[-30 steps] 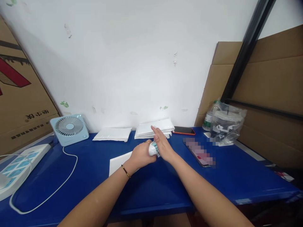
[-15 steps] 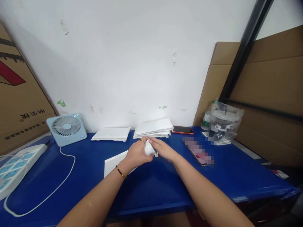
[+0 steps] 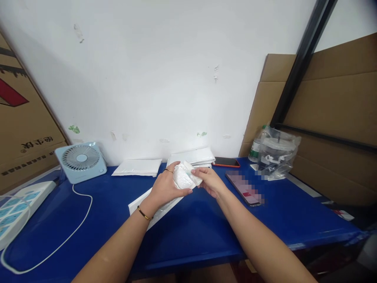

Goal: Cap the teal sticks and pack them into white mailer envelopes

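A crumpled white packet (image 3: 182, 179) is held above the blue bench (image 3: 206, 232), between the two hands and near the middle of the view; its surface is glossy and wrinkled, bulging and rounded toward the left, with bright highlights along the creases; a faint pale-green tint shows near its upper right part, close to the right thumb, and its right end narrows to a flatter, loose-looking flap; what is inside cannot be made out.

The left hand (image 3: 165, 186) is curved around the packet's left side, thumb along the near edge and fingers at the far one, gripping it; the right hand (image 3: 209, 181) pinches the flap at the right end between thumb and fingers.

Beneath the left hand and wrist a flat white piece (image 3: 166, 210) lies slanted on the bench, smooth and straight-edged, partly covered; beyond the hands, near the wall (image 3: 147, 78), sit a stack of flat white packets (image 3: 196, 157) and, to its left, a lower white pile (image 3: 137, 167).
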{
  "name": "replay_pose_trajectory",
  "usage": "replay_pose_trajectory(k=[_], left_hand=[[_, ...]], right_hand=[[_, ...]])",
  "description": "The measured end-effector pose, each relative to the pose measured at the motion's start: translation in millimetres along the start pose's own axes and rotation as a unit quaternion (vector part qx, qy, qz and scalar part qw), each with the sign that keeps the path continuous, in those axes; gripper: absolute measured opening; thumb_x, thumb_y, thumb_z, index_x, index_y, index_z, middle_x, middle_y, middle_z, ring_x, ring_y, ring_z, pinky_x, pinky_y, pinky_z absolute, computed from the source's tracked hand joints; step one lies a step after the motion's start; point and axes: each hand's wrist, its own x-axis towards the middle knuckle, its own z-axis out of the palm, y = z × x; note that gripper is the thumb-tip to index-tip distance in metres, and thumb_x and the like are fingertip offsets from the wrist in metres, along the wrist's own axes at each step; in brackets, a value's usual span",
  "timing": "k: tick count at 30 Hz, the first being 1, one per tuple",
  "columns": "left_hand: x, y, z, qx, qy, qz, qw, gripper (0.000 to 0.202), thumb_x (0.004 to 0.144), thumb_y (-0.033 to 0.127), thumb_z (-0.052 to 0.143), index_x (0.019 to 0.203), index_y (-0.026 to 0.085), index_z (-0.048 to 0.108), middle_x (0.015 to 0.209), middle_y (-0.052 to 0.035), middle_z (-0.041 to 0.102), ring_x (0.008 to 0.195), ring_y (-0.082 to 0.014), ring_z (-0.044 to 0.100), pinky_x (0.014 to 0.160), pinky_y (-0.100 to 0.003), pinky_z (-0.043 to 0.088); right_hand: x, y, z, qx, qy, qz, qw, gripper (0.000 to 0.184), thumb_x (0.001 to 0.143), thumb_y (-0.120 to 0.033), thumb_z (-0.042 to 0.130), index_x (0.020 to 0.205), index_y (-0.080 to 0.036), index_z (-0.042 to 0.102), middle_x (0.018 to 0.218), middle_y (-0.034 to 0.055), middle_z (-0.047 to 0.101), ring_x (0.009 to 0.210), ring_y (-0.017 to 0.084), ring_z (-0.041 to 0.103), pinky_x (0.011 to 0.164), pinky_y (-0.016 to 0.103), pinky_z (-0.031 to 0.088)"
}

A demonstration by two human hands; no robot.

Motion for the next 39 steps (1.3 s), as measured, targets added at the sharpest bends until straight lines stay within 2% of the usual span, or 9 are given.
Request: replay_pose_trajectory(k=[6,11,17,20,23,26,31,35,39], left_hand=[[-1.2,-0.3,5.3,-0.006,-0.022,0.031,0.999,0.115,0.045,0.054,0.079,0.141,0.02,0.026,0.132,-0.015,0.045,0.116,-0.0338,0.046,0.098,-0.043,0.035],[3.0,-5.6,-2.0,-0.196,-0.054,-0.049,0.978,0.055,0.08,0.05,0.052,0.126,0.019,0.05,0.116,-0.0093,0.062,0.105,-0.0263,0.057,0.089,-0.036,0.043],[4.8,-11.3,-1.1,-0.456,-0.164,-0.164,0.859,0.046,0.072,0.04,0.067,0.11,0.016,0.059,0.099,-0.0093,0.068,0.083,-0.0204,0.064,0.073,-0.03,0.049],[4.5,-16.8,-2.4,-0.527,-0.191,-0.203,0.803,0.04,0.069,0.036,0.072,0.101,0.014,0.061,0.092,-0.0084,0.069,0.075,-0.0171,0.064,0.069,-0.027,0.049],[4.4,-25.0,-4.0,-0.545,-0.211,-0.27,0.765,0.037,0.068,0.034,0.072,0.097,0.014,0.062,0.078,-0.0049,0.068,0.061,-0.014,0.061,0.058,-0.025,0.049],[3.1,-30.3,-0.7,-0.552,-0.243,-0.325,0.728,0.031,0.072,0.034,0.067,0.097,0.016,0.061,0.061,0.0002,0.061,0.046,-0.0099,0.052,0.043,-0.021,0.042],[-0.3,-28.0,9.6,-0.619,-0.235,-0.273,0.698,0.024,0.077,0.033,0.056,0.093,0.016,0.062,0.075,-0.0046,0.061,0.046,-0.0058,0.043,0.037,-0.017,0.034],[1.2,-26.0,13.4,-0.677,-0.204,-0.267,0.655,0.021,0.076,0.029,0.05,0.086,0.015,0.062,0.09,-0.0084,0.062,0.058,-0.0079,0.051,0.046,-0.02,0.042],[3.1,-21.0,21.9,-0.721,-0.162,-0.252,0.624,0.026,0.069,0.016,0.051,0.093,0.013,0.06,0.106,-0.0112,0.062,0.097,-0.0174,0.06,0.08,-0.029,0.05]], right_hand=[[1.2,2.7,2.1,-0.074,0.02,-0.057,0.995,0.024,0.051,-0.022,0.077,0.067,-0.014,0.061,0.057,-0.003,0.059,0.048,0.007,0.048,0.045,0.02,0.034],[4.8,-2.3,-8.9,-0.059,0.069,-0.111,0.99,0.025,0.059,-0.029,0.075,0.076,-0.014,0.064,0.065,0.0003,0.064,0.056,0.011,0.054,0.053,0.023,0.04],[-3.9,-6.3,-4.2,-0.2,0.086,-0.265,0.939,0.02,0.075,-0.034,0.064,0.086,-0.019,0.071,0.085,0.0066,0.069,0.079,0.02,0.061,0.073,0.033,0.046],[-13.3,-12.2,-0.4,-0.289,-0.004,-0.338,0.896,0.022,0.073,-0.034,0.068,0.091,-0.023,0.072,0.091,0.0067,0.068,0.09,0.023,0.06,0.082,0.037,0.046],[-20.4,-19.9,-1.0,-0.33,-0.108,-0.342,0.873,0.054,0.054,-0.035,0.081,0.106,-0.025,0.067,0.107,0.007,0.065,0.108,0.028,0.053,0.095,0.042,0.04],[-21.2,-21.1,-2.2,-0.299,-0.134,-0.289,0.9,0.069,0.054,-0.032,0.082,0.118,-0.025,0.058,0.117,0.0068,0.061,0.112,0.026,0.052,0.098,0.041,0.038],[-10.6,-9.5,-1.5,-0.133,-0.061,-0.212,0.966,0.031,0.066,-0.032,0.074,0.092,-0.02,0.064,0.084,0.0033,0.068,0.082,0.019,0.063,0.076,0.034,0.05],[-1.0,-2.2,-1.7,-0.01,0.03,-0.189,0.982,0.032,0.063,-0.032,0.076,0.089,-0.019,0.062,0.088,0.0042,0.07,0.081,0.019,0.064,0.072,0.032,0.051],[8.2,6.8,-2.8,0.078,0.107,-0.138,0.982,0.036,0.06,-0.032,0.078,0.09,-0.019,0.062,0.094,0.0057,0.07,0.082,0.021,0.065,0.068,0.033,0.053]])
